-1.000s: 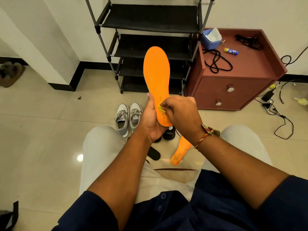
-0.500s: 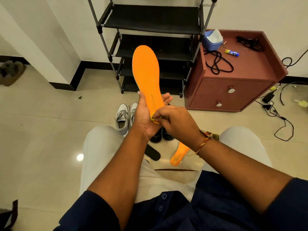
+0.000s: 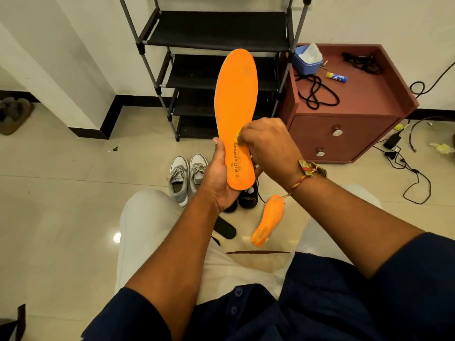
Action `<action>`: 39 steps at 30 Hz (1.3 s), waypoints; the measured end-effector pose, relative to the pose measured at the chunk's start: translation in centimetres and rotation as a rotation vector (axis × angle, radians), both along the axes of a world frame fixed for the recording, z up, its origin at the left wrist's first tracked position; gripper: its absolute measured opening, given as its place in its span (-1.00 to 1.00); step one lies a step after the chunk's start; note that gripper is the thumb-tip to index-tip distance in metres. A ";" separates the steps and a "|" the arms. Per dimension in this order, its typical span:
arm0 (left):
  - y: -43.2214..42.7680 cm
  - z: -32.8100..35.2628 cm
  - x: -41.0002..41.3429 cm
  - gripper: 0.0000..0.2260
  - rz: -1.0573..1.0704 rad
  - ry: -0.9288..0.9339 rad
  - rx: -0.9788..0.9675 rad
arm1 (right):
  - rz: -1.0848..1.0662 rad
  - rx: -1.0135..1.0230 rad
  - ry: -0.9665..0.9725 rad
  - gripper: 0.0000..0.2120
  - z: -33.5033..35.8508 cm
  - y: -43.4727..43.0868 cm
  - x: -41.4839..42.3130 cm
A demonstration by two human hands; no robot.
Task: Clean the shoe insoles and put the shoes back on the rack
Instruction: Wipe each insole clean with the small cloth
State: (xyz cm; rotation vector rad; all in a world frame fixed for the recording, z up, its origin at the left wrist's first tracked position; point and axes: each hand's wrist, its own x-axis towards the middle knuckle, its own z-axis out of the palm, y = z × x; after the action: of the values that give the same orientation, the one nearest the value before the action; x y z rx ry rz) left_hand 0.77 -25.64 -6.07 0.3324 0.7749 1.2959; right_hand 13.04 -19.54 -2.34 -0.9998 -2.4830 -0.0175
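Note:
My left hand (image 3: 219, 178) grips the heel end of an orange insole (image 3: 236, 99) and holds it upright, toe toward the black shoe rack (image 3: 216, 40). My right hand (image 3: 268, 141) pinches a small yellow-green cloth (image 3: 237, 138) and presses it against the insole's middle. A second orange insole (image 3: 268, 220) lies on the floor between my knees. A dark insole (image 3: 225, 228) lies near it. Grey sneakers (image 3: 187, 175) and black shoes (image 3: 247, 196) stand on the floor in front of the rack, the black pair partly hidden by my left hand.
A maroon cabinet (image 3: 344, 134) stands right of the rack, with a blue tissue box (image 3: 306, 61), black cords and a glue stick on top. Cables and a charger (image 3: 403, 158) trail on the floor at right. Brown slippers (image 3: 13, 114) sit far left.
My right hand has slid the cloth up from the insole's heel to its middle. The insole has swung from a left tilt to nearly upright.

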 end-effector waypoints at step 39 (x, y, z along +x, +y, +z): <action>-0.3 -0.2 0.1 -0.41 -0.177 0.171 -0.055 | -0.125 -0.176 0.358 -0.91 1.3 1.1 0.7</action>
State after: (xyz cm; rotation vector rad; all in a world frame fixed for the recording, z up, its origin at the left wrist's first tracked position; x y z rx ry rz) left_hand 0.91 -25.96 -6.25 0.4614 0.9027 1.0882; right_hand 13.70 -18.46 -1.02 -1.1196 -2.1204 0.3183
